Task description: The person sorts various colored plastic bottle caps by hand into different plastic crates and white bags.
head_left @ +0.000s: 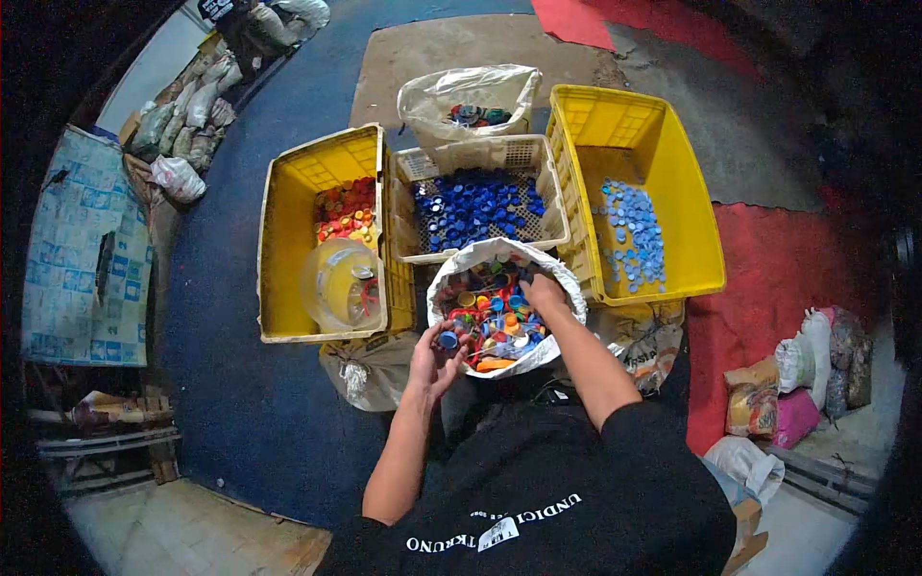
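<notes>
My left hand (439, 361) is at the lower left rim of a white sack (574, 292), its fingers curled around a blue cap (448, 340). Inside the sack lie mixed caps (499, 315) in orange, red, blue and other colours. My right hand (544, 294) reaches into the sack at its upper right; its fingertips are down among the caps, and what they hold, if anything, is hidden. Behind the sack, a white crate (480, 151) holds dark blue caps (471, 206).
A yellow bin (288, 278) at left holds red and yellow caps and a clear round container (336, 278). The right yellow bin (687, 230) holds light blue caps (636, 230). Another white sack (423, 101) stands behind the crate. Filled bags (197, 106) line the left side.
</notes>
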The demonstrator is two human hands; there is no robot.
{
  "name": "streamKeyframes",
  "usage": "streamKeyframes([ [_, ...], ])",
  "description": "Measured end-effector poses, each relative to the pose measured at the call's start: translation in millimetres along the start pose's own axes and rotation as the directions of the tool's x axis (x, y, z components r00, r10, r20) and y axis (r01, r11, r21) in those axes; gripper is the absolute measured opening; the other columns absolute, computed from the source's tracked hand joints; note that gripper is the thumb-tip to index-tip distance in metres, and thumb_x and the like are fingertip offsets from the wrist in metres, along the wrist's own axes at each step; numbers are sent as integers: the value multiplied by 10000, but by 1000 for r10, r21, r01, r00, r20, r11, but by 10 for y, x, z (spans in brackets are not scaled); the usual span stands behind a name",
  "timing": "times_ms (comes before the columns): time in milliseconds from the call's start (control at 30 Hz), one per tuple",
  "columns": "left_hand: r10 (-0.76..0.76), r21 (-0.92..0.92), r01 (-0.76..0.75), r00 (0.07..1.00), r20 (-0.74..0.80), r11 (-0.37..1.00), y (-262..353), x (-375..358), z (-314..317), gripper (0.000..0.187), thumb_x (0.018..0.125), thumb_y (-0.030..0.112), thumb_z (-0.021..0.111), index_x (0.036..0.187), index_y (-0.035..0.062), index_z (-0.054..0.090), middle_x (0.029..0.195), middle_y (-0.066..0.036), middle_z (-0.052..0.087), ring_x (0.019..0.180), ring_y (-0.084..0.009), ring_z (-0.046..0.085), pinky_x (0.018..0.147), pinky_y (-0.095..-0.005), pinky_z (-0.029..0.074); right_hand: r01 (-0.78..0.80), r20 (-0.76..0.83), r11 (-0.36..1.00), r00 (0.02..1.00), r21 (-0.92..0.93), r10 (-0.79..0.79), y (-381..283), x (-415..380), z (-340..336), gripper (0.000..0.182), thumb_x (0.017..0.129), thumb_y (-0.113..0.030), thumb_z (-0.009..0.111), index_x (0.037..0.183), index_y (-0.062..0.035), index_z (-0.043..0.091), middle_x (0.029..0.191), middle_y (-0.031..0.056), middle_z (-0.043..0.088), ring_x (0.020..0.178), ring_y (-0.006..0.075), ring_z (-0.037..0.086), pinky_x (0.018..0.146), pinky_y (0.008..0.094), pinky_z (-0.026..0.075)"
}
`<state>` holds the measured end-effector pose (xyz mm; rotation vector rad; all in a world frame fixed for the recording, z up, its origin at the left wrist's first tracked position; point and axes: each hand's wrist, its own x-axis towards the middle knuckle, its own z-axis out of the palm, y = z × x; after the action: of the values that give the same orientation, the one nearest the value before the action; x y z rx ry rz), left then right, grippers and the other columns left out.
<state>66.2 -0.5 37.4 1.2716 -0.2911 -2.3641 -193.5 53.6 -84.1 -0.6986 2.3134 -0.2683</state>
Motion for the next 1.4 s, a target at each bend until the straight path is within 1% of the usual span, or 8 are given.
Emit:
streamKeyframes([
  [267, -7, -6, 7, 999, 34, 1000, -246, 9, -222, 283, 922, 280, 546, 1084, 51, 578, 953, -92, 638, 829, -225, 639, 657, -306, 524, 165, -93, 986, 982, -21, -166, 117, -53, 44, 388, 870, -330, 593, 1141, -54, 591, 1062, 200, 645, 1002, 380, 613, 871, 457, 478],
  [333, -73, -6, 73, 997, 28, 997, -319, 31, -78, 272, 928, 263, 533, 1064, 36, 594, 989, -112, 637, 893, -243, 640, 739, -349, 556, 471, -330, 879, 844, 75, -424, -3, -529, -218, 364, 824, -278, 651, 1118, -80, 568, 1018, 164, 649, 954, 352, 625, 816, 440, 496],
  [667, -315, 222, 280, 939, 141, 934, -560, 181, 361, 323, 943, 382, 492, 1085, 103, 572, 959, -44, 619, 797, -184, 618, 696, -314, 545, 589, -247, 738, 808, 328, -535, -83, -1925, -323, 297, 792, -247, 717, 1027, -92, 625, 925, 108, 646, 867, 288, 655, 746, 389, 525],
  [733, -290, 148, 267, 942, 168, 952, -618, 225, 268, 300, 937, 362, 510, 1058, 94, 570, 925, -49, 617, 761, -187, 614, 659, -291, 545, 772, -430, 580, 631, 260, -646, -117, -1900, -386, 300, 803, -243, 701, 1047, -84, 630, 920, 127, 645, 887, 293, 649, 743, 385, 524],
  [867, -240, -9, 253, 927, 288, 967, -558, 378, -72, 247, 962, 262, 470, 1044, 45, 556, 972, -112, 622, 828, -222, 626, 677, -302, 538, 474, -285, 783, 878, 402, -385, 15, -1385, -391, 218, 838, -174, 624, 993, -23, 642, 957, 177, 644, 952, 328, 626, 789, 416, 509],
  [1133, -137, -112, 163, 968, 210, 980, -224, -16, 76, 404, 977, 275, 438, 1220, -42, 498, 1186, -214, 569, 1096, -311, 587, 915, -384, 526, -37, 49, 994, 998, -98, 42, 348, 65, 144, 319, 879, -181, 560, 1124, 20, 601, 1133, 264, 604, 1072, 391, 589, 906, 452, 473],
  [1333, -106, -198, 157, 963, 246, 968, -260, -12, -29, 430, 979, 275, 423, 1241, -60, 486, 1282, -253, 506, 1183, -361, 523, 981, -423, 485, -73, -30, 996, 997, -58, 71, 314, -7, 148, 300, 922, -167, 435, 1097, 6, 606, 1180, 229, 593, 1115, 395, 561, 906, 490, 449],
  [1400, -120, -190, 170, 961, 250, 967, -278, 3, -27, 430, 976, 271, 425, 1243, -62, 481, 1291, -256, 497, 1187, -363, 520, 988, -424, 480, 167, -138, 986, 977, 7, -164, 289, -346, 28, 238, 896, -151, 495, 1026, 3, 621, 1103, 213, 619, 1039, 381, 590, 829, 477, 459],
])
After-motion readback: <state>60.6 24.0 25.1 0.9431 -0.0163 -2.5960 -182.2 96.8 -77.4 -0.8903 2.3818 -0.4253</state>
